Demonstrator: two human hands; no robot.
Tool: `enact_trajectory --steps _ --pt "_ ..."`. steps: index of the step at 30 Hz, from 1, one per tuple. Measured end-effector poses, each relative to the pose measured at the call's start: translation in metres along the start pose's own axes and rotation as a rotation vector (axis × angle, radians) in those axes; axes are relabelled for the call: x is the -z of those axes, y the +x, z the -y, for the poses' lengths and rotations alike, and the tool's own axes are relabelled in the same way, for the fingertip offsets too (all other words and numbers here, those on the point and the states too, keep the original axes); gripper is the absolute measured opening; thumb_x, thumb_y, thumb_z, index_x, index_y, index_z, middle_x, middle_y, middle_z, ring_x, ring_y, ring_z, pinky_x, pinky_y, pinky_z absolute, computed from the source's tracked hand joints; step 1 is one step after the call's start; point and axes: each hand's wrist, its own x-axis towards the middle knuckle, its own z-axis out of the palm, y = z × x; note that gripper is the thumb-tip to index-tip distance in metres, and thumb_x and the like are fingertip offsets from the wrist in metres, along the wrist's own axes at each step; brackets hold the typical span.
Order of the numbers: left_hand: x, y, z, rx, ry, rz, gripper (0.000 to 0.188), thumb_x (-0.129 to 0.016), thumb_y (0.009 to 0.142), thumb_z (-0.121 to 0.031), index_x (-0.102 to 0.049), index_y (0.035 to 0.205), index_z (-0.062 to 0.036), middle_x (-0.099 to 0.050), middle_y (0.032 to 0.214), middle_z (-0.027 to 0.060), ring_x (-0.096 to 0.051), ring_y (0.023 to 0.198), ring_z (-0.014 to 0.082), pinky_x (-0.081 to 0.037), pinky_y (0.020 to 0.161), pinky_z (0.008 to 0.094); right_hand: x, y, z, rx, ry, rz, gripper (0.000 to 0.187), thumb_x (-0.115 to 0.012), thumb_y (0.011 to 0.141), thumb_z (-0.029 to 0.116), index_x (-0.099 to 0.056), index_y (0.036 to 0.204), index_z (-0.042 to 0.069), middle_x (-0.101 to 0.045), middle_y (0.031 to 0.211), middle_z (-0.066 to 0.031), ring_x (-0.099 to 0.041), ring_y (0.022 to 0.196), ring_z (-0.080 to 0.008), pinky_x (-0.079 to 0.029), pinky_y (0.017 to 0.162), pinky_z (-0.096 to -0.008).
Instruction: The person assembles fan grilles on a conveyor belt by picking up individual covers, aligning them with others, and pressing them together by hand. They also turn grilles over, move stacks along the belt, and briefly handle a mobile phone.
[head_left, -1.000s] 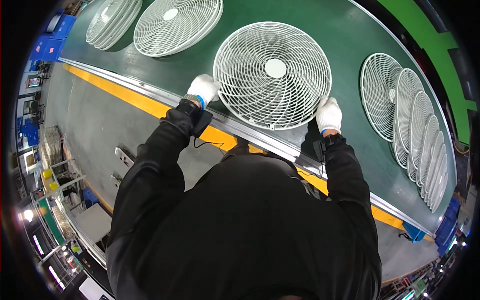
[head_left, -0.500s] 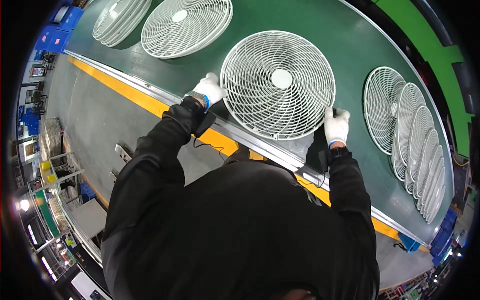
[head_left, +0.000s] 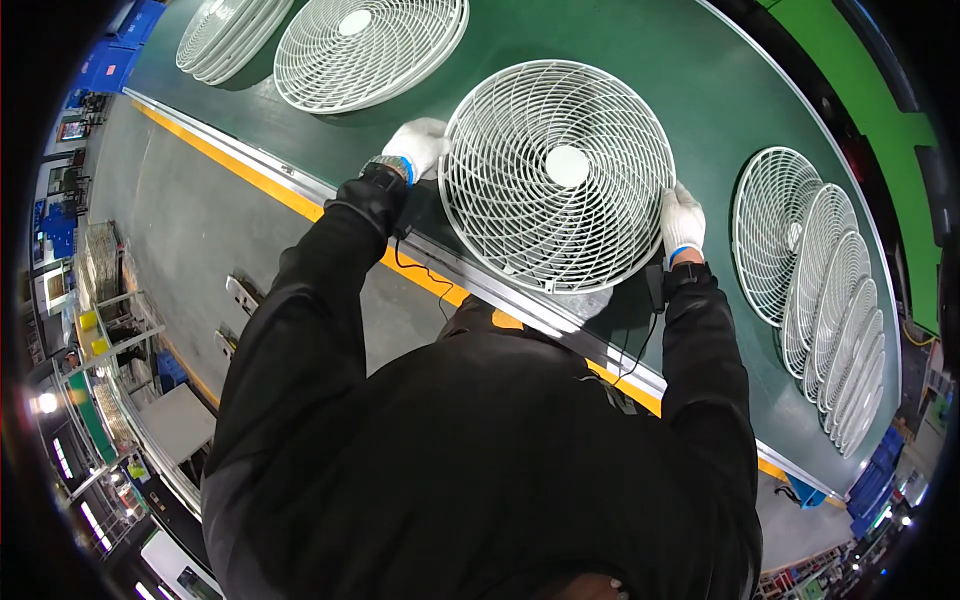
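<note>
A round white fan grille [head_left: 568, 166] with a solid disc at its middle is in front of me, over the green table. My left hand [head_left: 420, 147], in a white glove, is closed on the grille's left rim. On the opposite rim, lower right, my gloved right hand [head_left: 683, 217] also grips it. Fingertips of both hands are partly hidden by the rim. Dark devices with thin cables hang at both wrists.
More grilles lie in a stack [head_left: 372, 50] at the far left, with another stack [head_left: 232, 40] beyond. An overlapping row of grilles [head_left: 826, 300] stretches along the right side. A metal edge [head_left: 290, 170] and yellow strip border the green tabletop [head_left: 560, 30] nearest me.
My right hand has moved slightly up and outward along the rim. The held grille has shifted a little to the right and nearer me, and looks slightly larger.
</note>
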Motion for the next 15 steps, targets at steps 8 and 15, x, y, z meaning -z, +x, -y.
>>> enact_trajectory --steps 8,15 --pt "-0.003 0.024 -0.034 -0.375 0.506 0.019 0.051 -0.076 0.087 -0.032 -0.072 0.127 -0.0002 -0.077 0.113 0.0185 -0.076 0.101 0.0237 -0.058 0.095 0.0369 0.004 0.012 -0.009 -0.147 -0.038 -0.042 0.054 -0.057 0.104 0.030 -0.060 0.144 -0.006 -0.070 0.138 -0.0203 -0.067 0.128 -0.0296 -0.049 0.110 -0.0362" --pt "-0.002 -0.005 -0.076 -0.137 -0.595 0.223 0.039 -0.069 0.101 -0.023 -0.068 0.129 0.0047 -0.077 0.110 0.0096 -0.073 0.100 0.0192 -0.058 0.089 0.0337 0.071 -0.027 0.057 -0.273 0.808 0.182 0.057 -0.058 0.108 0.035 -0.056 0.148 -0.005 -0.068 0.138 -0.0171 -0.067 0.121 -0.0254 -0.052 0.105 -0.0375"
